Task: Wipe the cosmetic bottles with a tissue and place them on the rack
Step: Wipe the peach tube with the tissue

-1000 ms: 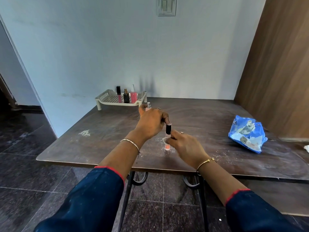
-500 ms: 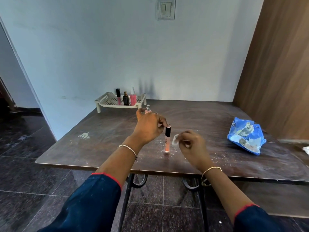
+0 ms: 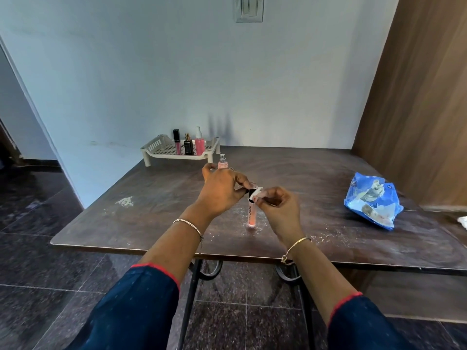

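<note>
Head view: beyond the left hand (image 3: 222, 190), a cream rack (image 3: 161, 150) holds three upright bottles: a pink gloss tube (image 3: 177, 142), a dark bottle (image 3: 188, 145) and a pink spray bottle (image 3: 199, 144). A small pink perfume bottle (image 3: 222, 162) stands on the table just behind that hand. Between both hands a slim pink tube (image 3: 251, 213) stands upright; left fingertips pinch its black cap, while the right hand (image 3: 278, 210) presses a folded white tissue (image 3: 257, 193) against the cap. Right of the right hand lies a blue packet (image 3: 372, 200) on the dusty brown table (image 3: 151, 210). Pale wall, wood panel, dark floor tiles.

Dark lettering on the tube (image 3: 251, 210) — too blurred to read.
</note>
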A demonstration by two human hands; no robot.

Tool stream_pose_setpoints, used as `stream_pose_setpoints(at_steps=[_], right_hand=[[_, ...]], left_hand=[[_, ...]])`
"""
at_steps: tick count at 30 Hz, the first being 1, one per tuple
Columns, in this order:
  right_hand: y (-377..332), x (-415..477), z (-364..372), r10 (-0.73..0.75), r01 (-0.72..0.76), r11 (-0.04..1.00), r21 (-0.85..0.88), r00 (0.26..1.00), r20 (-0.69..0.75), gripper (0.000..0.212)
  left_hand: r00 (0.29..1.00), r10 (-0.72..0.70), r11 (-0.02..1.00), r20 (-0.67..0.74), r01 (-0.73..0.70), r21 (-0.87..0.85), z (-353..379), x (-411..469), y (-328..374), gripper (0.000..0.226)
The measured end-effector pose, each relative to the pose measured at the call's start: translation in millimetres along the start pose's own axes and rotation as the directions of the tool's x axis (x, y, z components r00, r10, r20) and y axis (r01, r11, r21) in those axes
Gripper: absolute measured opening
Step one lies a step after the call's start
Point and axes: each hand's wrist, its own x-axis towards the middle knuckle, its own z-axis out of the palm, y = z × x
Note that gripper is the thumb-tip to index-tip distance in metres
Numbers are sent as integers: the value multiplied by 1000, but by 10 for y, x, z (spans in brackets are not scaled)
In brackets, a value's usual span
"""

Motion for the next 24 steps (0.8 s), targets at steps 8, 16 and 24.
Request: stream_pose_setpoints(at_steps=[8, 16, 24], right_hand=[[288, -97, -93, 94, -31, 882, -471, 990, 110, 20], [24, 40, -75, -1, 11, 925, -381, 1000, 25, 30], [83, 30, 9, -58, 55, 954, -293, 998, -2, 23]], left_hand=[[999, -36, 997, 18, 38, -70, -1, -20, 31, 15], [999, -34, 994, -5, 33, -103, -7, -40, 69, 24], [993, -109, 967, -54, 93, -236, 37, -30, 60, 20]])
